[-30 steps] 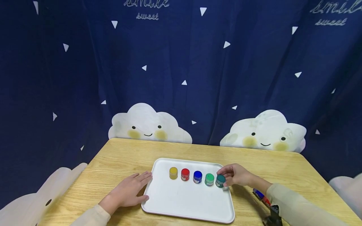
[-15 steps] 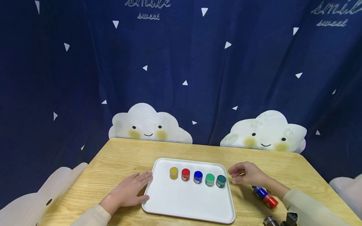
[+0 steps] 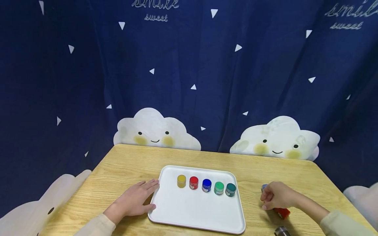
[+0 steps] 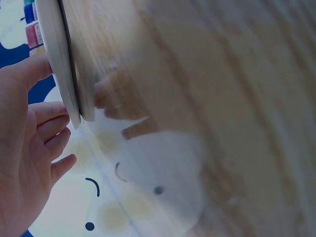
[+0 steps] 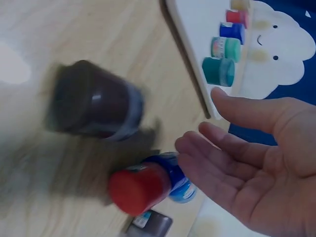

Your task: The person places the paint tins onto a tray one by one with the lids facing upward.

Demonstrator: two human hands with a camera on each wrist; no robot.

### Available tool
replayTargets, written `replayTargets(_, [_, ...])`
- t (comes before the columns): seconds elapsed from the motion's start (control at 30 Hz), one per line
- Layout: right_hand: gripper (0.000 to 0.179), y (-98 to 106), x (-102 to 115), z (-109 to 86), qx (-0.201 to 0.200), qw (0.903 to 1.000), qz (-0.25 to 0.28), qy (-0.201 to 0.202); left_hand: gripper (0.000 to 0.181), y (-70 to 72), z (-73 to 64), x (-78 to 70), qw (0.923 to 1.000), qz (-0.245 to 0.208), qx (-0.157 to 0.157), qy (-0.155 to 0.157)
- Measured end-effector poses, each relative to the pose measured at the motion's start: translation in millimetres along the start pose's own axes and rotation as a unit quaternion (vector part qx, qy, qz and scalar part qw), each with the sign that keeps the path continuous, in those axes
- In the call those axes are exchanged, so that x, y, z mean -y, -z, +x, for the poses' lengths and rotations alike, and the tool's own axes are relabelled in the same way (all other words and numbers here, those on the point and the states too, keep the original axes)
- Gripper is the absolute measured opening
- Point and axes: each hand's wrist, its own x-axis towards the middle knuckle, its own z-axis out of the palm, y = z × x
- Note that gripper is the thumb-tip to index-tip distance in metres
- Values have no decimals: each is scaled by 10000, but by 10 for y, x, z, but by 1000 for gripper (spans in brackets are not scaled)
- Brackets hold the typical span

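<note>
My left hand [image 3: 136,200] lies with straight fingers against the left rim of a white tray [image 3: 195,213]. Along the tray's far half stands a row of paint jars: yellow [image 3: 181,181], red [image 3: 193,183], blue [image 3: 206,185], light green [image 3: 219,188] and dark green [image 3: 230,189]. Right of the tray, my right hand [image 3: 279,195] hovers over a group of loose jars, fingers bent and holding nothing. In the right wrist view its fingertips are close to a blue jar [image 5: 168,165], with a red-lidded jar [image 5: 136,190] and a light blue jar [image 5: 183,193] beside it.
A dark brown jar [image 5: 96,101] stands apart from the others, near the front of the wooden table [image 3: 133,164]. Another dark jar [image 5: 150,224] shows at the bottom of the right wrist view. Behind the table hangs a navy curtain [image 3: 177,65] with cloud-shaped panels.
My right hand has let go of the dark green jar on the tray and moved right to the loose jars. The left hand has stayed at the tray's rim.
</note>
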Motion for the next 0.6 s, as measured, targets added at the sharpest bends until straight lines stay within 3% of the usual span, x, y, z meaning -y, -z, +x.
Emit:
replayTargets(0.3, [16,-47,-62,-268,217,9993,-287,21,69,29,11,14,9999,62,-86,-89])
replayTargets(0.6, [21,-97,-79,-364,442,9980,-207,-395,69,61,27,14,9998,141,-81,-126])
